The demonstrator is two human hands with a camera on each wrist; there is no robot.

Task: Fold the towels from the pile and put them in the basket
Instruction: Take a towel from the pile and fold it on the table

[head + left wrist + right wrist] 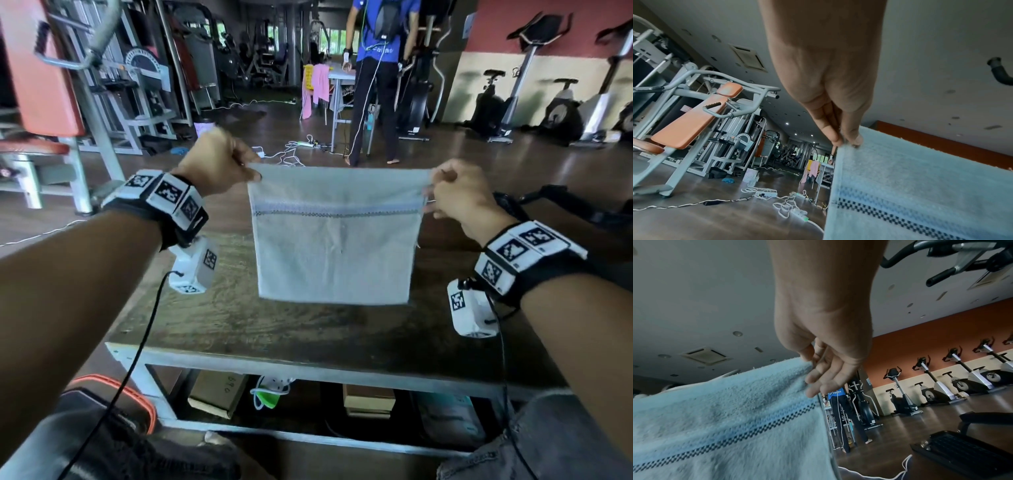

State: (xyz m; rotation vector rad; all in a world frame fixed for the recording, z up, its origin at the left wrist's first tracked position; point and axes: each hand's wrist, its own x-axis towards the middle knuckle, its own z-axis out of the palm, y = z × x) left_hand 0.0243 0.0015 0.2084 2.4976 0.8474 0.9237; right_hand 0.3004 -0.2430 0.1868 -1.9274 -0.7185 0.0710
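A pale blue towel (334,250) with a dark checkered stripe hangs doubled over in the air above the wooden table (274,329). My left hand (222,164) pinches its top left corner and my right hand (452,195) pinches its top right corner. The left wrist view shows thumb and fingertips (846,138) clamped on the towel (920,186) edge. In the right wrist view, the fingers (818,378) curl over the corner of the towel (725,418). No basket or towel pile is in view near me.
Boxes and a white cable (270,390) lie under the table. Gym machines (113,85) stand on the left, exercise bikes (561,102) on the right. A person in blue (376,78) stands at a far table with pink cloths (318,85). Cables (294,150) lie on the floor.
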